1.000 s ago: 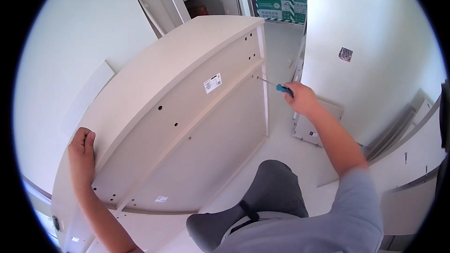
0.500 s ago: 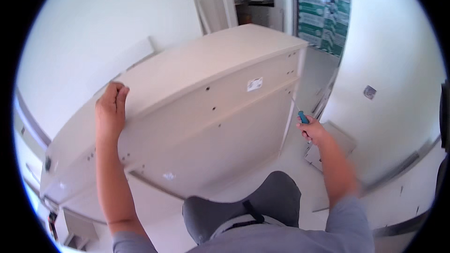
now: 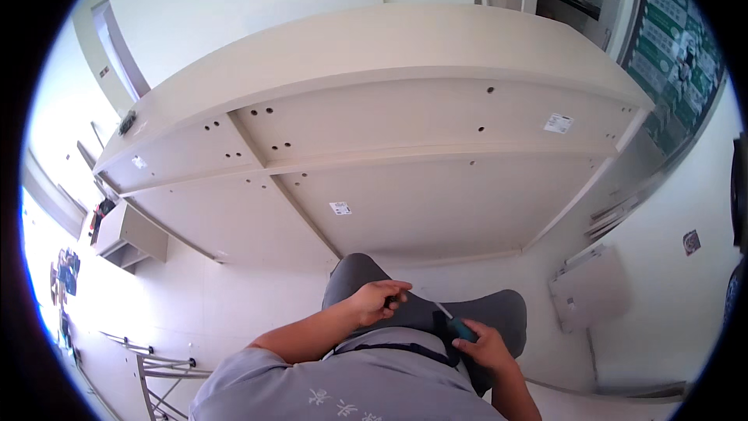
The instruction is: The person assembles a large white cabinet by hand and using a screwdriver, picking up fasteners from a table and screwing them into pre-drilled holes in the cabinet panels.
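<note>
My right hand (image 3: 485, 344) is closed round the teal handle of a screwdriver (image 3: 463, 330), whose metal shaft points up and left over my lap. Just left of it, my left hand (image 3: 379, 302) has its fingers curled in, with the index finger reaching toward the screwdriver. Something small and dark shows between those fingers, too small to name. Ahead of both hands, apart from them, stands a large cream furniture frame (image 3: 405, 121) with panels, dividers and several dark holes. White labels (image 3: 558, 123) are stuck on its panels.
A small dark object (image 3: 127, 122) lies on the frame's top at the left. A cream open box unit (image 3: 125, 235) stands left on the floor, near a metal rack (image 3: 160, 370). Flat panels (image 3: 590, 287) lean at the right wall. Green-and-white sheeting (image 3: 676, 58) covers the far right.
Both hands have drawn back from the furniture to in front of my body, the screwdriver still in the right. My view has swung left, showing more of the frame's left side.
</note>
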The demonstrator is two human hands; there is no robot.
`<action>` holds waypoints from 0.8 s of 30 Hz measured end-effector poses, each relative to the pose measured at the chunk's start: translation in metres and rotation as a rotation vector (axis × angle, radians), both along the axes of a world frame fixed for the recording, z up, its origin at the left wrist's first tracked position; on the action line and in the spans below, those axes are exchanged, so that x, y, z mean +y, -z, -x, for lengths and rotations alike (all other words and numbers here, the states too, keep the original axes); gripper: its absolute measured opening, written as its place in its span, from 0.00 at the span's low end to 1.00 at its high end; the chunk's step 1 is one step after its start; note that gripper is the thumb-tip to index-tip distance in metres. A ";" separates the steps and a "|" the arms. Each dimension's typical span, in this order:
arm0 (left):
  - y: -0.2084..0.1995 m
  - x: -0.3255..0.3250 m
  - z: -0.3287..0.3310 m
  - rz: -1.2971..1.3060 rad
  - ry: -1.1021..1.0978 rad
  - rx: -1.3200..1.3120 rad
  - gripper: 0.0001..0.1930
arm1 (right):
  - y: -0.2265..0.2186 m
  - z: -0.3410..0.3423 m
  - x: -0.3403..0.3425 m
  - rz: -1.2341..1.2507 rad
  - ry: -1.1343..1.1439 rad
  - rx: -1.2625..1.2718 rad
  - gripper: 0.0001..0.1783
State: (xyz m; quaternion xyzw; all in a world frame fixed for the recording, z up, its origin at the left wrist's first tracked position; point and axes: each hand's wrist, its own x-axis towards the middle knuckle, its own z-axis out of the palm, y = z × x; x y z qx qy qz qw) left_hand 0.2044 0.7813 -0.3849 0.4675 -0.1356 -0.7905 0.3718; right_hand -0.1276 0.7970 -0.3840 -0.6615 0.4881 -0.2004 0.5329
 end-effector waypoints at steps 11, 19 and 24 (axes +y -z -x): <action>-0.017 -0.020 0.006 0.207 -0.003 0.019 0.13 | -0.032 -0.020 -0.011 0.045 0.000 -0.012 0.29; -0.013 -0.024 -0.006 0.323 0.020 0.042 0.10 | -0.045 -0.019 -0.016 0.189 -0.061 0.027 0.30; -0.038 -0.028 -0.006 0.381 0.191 -0.313 0.11 | -0.058 -0.015 -0.021 0.289 -0.134 0.145 0.30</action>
